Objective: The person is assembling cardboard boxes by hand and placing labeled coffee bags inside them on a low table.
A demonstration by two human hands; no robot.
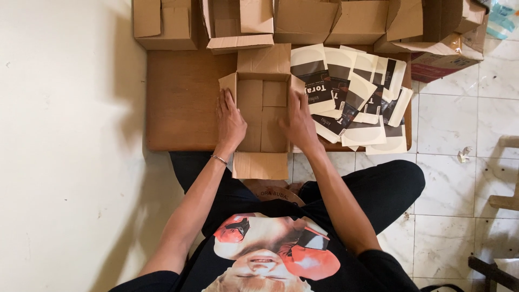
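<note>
A small open cardboard box (263, 103) stands on a low wooden table (181, 103), its flaps spread outward. My left hand (230, 120) lies flat against the box's left wall, a thin bracelet on its wrist. My right hand (298, 121) presses against the box's right side, fingers pointing away from me. Both hands touch the box from outside; neither grips it. The inside of the box shows folded bottom flaps and nothing else.
A fanned pile of white and black pouches (357, 103) lies to the right of the box. Several open cardboard boxes (303, 21) line the table's far edge. White wall is at the left, tiled floor (459, 124) at the right. My crossed legs sit below the table.
</note>
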